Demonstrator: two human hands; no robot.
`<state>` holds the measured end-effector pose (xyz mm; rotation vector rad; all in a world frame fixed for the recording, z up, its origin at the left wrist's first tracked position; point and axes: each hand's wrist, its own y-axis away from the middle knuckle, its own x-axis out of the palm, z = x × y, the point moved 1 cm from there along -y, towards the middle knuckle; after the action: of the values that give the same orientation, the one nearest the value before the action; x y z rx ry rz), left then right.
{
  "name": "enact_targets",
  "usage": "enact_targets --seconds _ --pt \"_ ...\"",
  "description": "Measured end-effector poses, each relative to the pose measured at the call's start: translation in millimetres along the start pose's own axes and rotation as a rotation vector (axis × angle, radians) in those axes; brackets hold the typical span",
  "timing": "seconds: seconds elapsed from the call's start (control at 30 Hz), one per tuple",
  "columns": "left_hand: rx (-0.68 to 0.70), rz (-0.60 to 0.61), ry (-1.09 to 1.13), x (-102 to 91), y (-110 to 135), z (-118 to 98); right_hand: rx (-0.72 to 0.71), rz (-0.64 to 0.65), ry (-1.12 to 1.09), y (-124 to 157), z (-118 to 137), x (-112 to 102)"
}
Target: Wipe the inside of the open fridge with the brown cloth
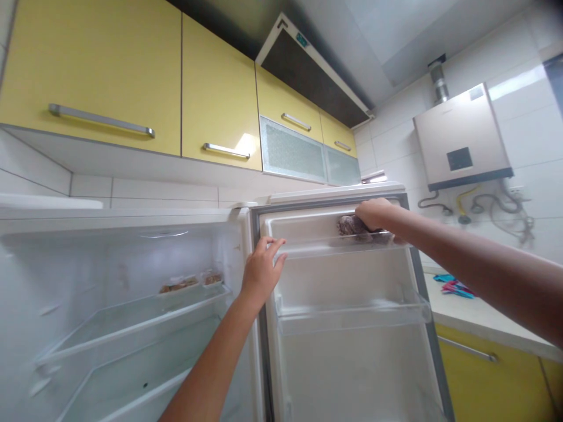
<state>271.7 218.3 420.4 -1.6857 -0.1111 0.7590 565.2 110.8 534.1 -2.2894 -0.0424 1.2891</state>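
The fridge door (343,275) stands wide open, with clear shelves on its inner side. At the top door shelf (303,249), my right hand (373,215) is closed on a bunched brownish-grey cloth (352,227), which lies inside that shelf. Part of the cloth is hidden behind the hand and the shelf's front. My left hand (263,266) is held by the door's hinge side near the left end of the same shelf, fingers apart and holding nothing. Whether its fingertips touch the door, I cannot tell.
Inside the fridge, packets of brown food (180,285) sit on a glass shelf (145,310). A lower door shelf (352,316) juts out beneath. Yellow wall cabinets (220,88) hang above. On the right are a counter (497,328) with coloured cloths (455,286) and a water heater (461,138).
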Motion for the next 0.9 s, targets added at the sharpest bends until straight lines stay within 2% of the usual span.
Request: enact_targets --seconds 0.2,0.33,0.57,0.7,0.8,0.9 --pt "0.031 0.009 -0.005 0.1 1 3 -0.152 -0.042 -0.050 1 13 3" --pt "0.040 -0.013 -0.020 1.4 2 3 -0.220 -0.066 -0.121 -8 26 0" --pt "-0.003 0.020 0.001 -0.1 1 -3 -0.366 -0.079 -0.305 -33 80 -15" --pt "-0.003 -0.009 0.029 1.6 3 -2 -0.423 -0.100 -0.408 -42 112 -23" --pt "0.004 -0.061 0.053 4.4 4 0 -0.477 -0.132 -0.469 -48 124 -24" --pt "0.005 -0.084 0.071 6.8 4 1 -0.501 -0.191 -0.502 -50 124 -22"
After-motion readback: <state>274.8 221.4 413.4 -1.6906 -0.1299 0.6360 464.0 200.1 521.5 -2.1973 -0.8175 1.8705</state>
